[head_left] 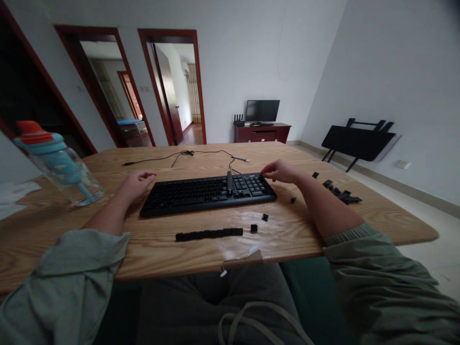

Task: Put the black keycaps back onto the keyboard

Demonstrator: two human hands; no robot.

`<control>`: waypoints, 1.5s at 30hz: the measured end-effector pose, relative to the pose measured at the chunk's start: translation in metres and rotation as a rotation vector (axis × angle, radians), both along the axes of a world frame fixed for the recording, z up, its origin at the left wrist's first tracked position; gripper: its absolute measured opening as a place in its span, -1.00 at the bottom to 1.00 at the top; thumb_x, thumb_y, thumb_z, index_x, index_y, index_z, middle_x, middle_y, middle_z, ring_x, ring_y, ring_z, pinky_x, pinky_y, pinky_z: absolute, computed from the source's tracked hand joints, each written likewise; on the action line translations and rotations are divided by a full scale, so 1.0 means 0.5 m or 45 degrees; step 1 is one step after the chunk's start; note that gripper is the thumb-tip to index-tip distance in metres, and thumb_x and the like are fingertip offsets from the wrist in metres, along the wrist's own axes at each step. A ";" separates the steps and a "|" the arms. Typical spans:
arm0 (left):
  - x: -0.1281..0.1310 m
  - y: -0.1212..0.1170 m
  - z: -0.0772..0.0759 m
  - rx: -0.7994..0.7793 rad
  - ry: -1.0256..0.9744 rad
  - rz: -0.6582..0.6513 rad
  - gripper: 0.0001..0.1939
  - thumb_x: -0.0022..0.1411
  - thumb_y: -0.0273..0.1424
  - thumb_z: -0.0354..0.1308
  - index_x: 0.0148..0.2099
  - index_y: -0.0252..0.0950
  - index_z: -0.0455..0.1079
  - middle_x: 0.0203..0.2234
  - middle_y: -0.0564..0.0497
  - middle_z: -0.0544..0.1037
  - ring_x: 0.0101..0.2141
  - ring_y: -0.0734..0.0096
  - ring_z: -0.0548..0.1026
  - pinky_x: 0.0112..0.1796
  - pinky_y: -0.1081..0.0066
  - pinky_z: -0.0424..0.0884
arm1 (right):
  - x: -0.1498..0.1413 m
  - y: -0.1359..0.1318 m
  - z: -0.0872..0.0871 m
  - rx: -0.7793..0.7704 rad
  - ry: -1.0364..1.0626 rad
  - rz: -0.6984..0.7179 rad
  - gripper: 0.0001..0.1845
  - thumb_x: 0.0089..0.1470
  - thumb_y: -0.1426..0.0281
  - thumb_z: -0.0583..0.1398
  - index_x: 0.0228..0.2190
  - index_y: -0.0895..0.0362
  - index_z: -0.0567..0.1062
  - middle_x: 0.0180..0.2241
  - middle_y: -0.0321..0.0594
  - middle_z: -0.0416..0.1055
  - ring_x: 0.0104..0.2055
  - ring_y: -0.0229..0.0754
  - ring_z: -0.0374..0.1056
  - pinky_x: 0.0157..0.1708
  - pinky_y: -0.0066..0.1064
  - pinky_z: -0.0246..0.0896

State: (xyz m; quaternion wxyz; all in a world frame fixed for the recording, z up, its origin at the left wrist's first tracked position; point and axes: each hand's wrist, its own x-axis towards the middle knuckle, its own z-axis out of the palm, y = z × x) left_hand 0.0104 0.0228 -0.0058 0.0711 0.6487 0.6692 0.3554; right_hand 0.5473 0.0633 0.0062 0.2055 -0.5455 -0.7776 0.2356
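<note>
A black keyboard [190,191] lies on the wooden table in front of me, with a slim dark bar-shaped object [230,183] standing out across its keys. My left hand [137,184] is beside the keyboard's left end, its fingers curled together and nothing visible in them. At the far right corner of the keyboard, my right hand [278,171] has its fingertips pinched down at the number pad; anything between them is hidden. A row of black keycaps [209,234] lies near the table's front edge, with a single keycap [254,228] just right of it.
A pile of black keycaps [341,192] sits right of my right forearm, and a loose black piece [265,217] lies nearer me. A cable [187,153] runs behind the keyboard. A clear bottle with an orange lid [64,165] and white paper [16,196] are at the left.
</note>
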 end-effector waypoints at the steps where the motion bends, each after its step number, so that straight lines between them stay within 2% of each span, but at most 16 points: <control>1: 0.000 0.000 0.000 -0.005 0.001 -0.001 -0.54 0.13 -0.11 0.09 -0.10 -0.34 0.52 -0.13 -0.22 0.62 -0.22 0.12 0.51 -0.03 0.12 0.43 | 0.000 0.001 0.000 -0.002 -0.012 -0.005 -0.67 0.04 0.20 0.30 -0.22 0.12 0.70 -0.28 -0.16 0.64 -0.44 -0.24 0.37 -0.45 -0.44 0.30; 9: 0.006 -0.004 0.005 0.001 0.006 0.006 -0.61 0.12 -0.13 0.10 -0.18 -0.30 0.53 -0.18 -0.17 0.62 -0.23 0.12 0.54 -0.07 0.19 0.44 | -0.012 0.001 0.012 -0.067 -0.145 -0.003 -0.68 0.03 0.15 0.33 -0.23 0.06 0.71 -0.29 -0.18 0.63 -0.39 -0.17 0.43 -0.35 -0.37 0.34; 13: 0.005 -0.003 0.003 -0.017 -0.021 0.012 -0.64 0.12 -0.14 0.12 -0.19 -0.30 0.51 -0.17 -0.16 0.62 -0.21 0.13 0.52 -0.04 0.20 0.42 | -0.017 -0.001 0.016 0.002 -0.196 0.039 -0.72 0.04 0.21 0.32 -0.23 0.07 0.71 -0.28 -0.18 0.63 -0.27 -0.10 0.44 -0.23 -0.34 0.32; 16: 0.003 -0.001 0.000 -0.013 -0.015 0.010 -0.61 0.12 -0.11 0.11 -0.17 -0.30 0.51 -0.16 -0.17 0.61 -0.21 0.12 0.52 -0.04 0.20 0.42 | -0.012 0.004 0.011 -0.007 -0.128 0.059 -0.70 0.04 0.23 0.30 -0.22 0.12 0.69 -0.29 -0.16 0.61 -0.29 -0.13 0.41 -0.27 -0.35 0.30; 20: 0.005 -0.003 0.003 -0.018 0.010 0.008 -0.59 0.12 -0.11 0.09 -0.15 -0.29 0.52 -0.15 -0.18 0.61 -0.23 0.12 0.52 -0.05 0.16 0.43 | 0.002 0.018 0.009 -0.102 -0.021 0.025 -0.56 -0.01 0.09 0.31 -0.21 0.15 0.66 -0.34 -0.16 0.56 -0.39 -0.21 0.33 -0.42 -0.40 0.23; 23: 0.009 -0.006 0.007 -0.011 0.025 0.011 -0.58 0.11 -0.10 0.09 -0.15 -0.30 0.52 -0.12 -0.19 0.61 -0.22 0.11 0.52 -0.05 0.14 0.44 | 0.007 0.027 0.017 -0.196 -0.041 -0.007 -0.51 -0.09 0.02 0.36 -0.23 0.12 0.66 -0.36 -0.17 0.53 -0.39 -0.22 0.31 -0.46 -0.42 0.18; 28: 0.012 -0.008 0.009 -0.014 -0.003 0.029 -0.59 0.10 -0.09 0.09 -0.17 -0.26 0.52 -0.15 -0.17 0.62 -0.20 0.06 0.54 -0.04 0.12 0.44 | -0.007 0.041 0.034 -0.336 -0.157 -0.029 -0.52 -0.10 0.04 0.39 -0.22 0.12 0.64 -0.38 -0.15 0.50 -0.37 -0.21 0.31 -0.46 -0.45 0.20; 32: 0.011 -0.006 0.008 -0.001 -0.031 -0.008 -0.62 0.08 -0.11 0.11 -0.20 -0.27 0.52 -0.17 -0.16 0.63 -0.21 0.09 0.55 -0.04 0.17 0.45 | -0.012 0.058 0.039 -0.409 -0.225 -0.051 -0.55 -0.12 0.07 0.42 -0.23 0.09 0.62 -0.39 -0.19 0.47 -0.39 -0.24 0.30 -0.45 -0.45 0.22; 36: 0.008 -0.004 0.006 -0.016 -0.008 0.021 -0.60 0.09 -0.13 0.12 -0.16 -0.28 0.53 -0.18 -0.15 0.63 -0.26 0.13 0.55 -0.10 0.19 0.47 | -0.006 0.077 0.046 -0.612 -0.180 0.010 -0.58 -0.19 0.11 0.46 -0.30 0.05 0.57 -0.40 -0.25 0.46 -0.44 -0.28 0.30 -0.50 -0.49 0.20; 41: 0.000 0.002 0.001 -0.003 0.002 0.008 -0.59 0.12 -0.13 0.13 -0.13 -0.31 0.54 -0.17 -0.15 0.63 -0.25 0.16 0.51 -0.11 0.22 0.45 | -0.007 0.102 0.064 -0.761 -0.233 0.119 -0.55 -0.26 0.10 0.49 -0.34 0.05 0.55 -0.38 -0.24 0.52 -0.38 -0.22 0.43 -0.47 -0.48 0.28; 45: -0.003 0.005 -0.002 -0.011 -0.004 0.032 -0.56 0.11 -0.13 0.15 -0.10 -0.33 0.54 -0.22 -0.15 0.62 -0.32 0.21 0.46 -0.18 0.27 0.44 | -0.022 0.125 0.077 -0.833 -0.361 0.101 -0.52 -0.31 0.14 0.50 -0.33 0.07 0.55 -0.29 -0.20 0.57 -0.29 -0.15 0.51 -0.48 -0.51 0.26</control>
